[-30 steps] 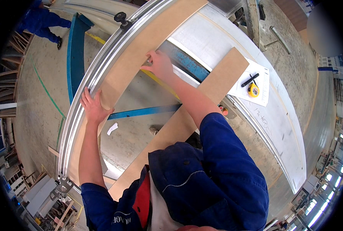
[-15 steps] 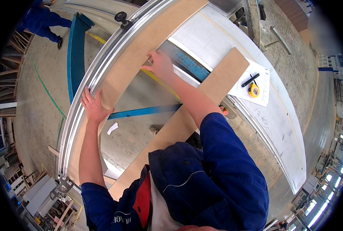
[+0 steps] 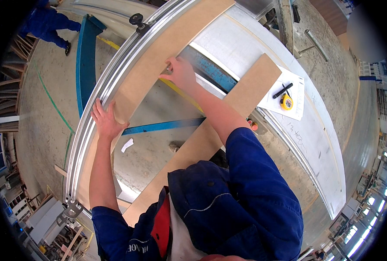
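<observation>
Grey workshop floor (image 3: 45, 143) shows around the long silver rail (image 3: 126, 61). Just to the right of the rail lies a long brown board (image 3: 156, 56). The left hand (image 3: 108, 124) reaches over the board, with fingers spread and tips on the rail. The right hand (image 3: 179, 74) is at the board's edge away from the rail. Its fingers and thumb are bent, but I cannot tell if they pinch the board. Well right of the rail, a black pen (image 3: 282, 90) and a yellow tape measure (image 3: 286, 102) lie on white paper (image 3: 295, 93).
</observation>
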Available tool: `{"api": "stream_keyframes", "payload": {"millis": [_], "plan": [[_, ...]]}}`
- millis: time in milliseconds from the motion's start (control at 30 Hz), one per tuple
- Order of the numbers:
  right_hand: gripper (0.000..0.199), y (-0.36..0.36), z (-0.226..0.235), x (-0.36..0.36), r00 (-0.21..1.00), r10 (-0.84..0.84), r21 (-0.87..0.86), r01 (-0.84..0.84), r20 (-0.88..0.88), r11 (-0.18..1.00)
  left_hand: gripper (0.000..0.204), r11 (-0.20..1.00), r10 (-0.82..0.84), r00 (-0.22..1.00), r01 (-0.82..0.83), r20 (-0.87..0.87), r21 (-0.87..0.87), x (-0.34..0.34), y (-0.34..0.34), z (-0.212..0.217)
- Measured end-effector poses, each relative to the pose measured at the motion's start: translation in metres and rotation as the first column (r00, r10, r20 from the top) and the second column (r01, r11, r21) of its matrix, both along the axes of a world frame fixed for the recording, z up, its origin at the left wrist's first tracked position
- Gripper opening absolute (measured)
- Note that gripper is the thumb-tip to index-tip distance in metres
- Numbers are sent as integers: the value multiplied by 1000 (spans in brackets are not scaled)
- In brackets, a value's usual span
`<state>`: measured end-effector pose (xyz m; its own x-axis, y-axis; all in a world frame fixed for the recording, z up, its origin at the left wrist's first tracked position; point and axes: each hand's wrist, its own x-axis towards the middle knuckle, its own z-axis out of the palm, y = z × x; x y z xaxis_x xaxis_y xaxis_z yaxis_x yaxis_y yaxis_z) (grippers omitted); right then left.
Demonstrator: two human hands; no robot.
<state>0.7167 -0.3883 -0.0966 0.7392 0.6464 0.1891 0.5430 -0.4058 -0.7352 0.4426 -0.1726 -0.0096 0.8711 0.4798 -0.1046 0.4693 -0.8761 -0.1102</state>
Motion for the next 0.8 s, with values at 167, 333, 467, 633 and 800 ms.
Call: {"api": "stream_keyframes", "payload": {"millis": [167, 333, 467, 633, 800], "plan": [[62, 0, 0, 0, 1000, -3, 17, 3, 6, 1000, 112, 1000, -6, 1000, 6, 14, -11, 0, 0, 1], [62, 0, -3, 0, 1000, -6, 34, 6, 0, 999, 111, 1000, -15, 1000, 16, 23, -22, 0, 0, 2], [62, 1, -5, 0, 1000, -11, 36, 11, 20, 999, 111, 1000, 0, 1000, 1, 13, -24, 0, 0, 1], [61, 0, -5, 0, 1000, -11, 47, 10, 7, 999, 112, 1000, 5, 1000, -6, -6, -21, 0, 1, 0], [61, 1, -4, -1, 1000, -15, 50, 14, 22, 999, 113, 1000, -9, 1000, 9, 8, -21, -1, 2, -1]]}}
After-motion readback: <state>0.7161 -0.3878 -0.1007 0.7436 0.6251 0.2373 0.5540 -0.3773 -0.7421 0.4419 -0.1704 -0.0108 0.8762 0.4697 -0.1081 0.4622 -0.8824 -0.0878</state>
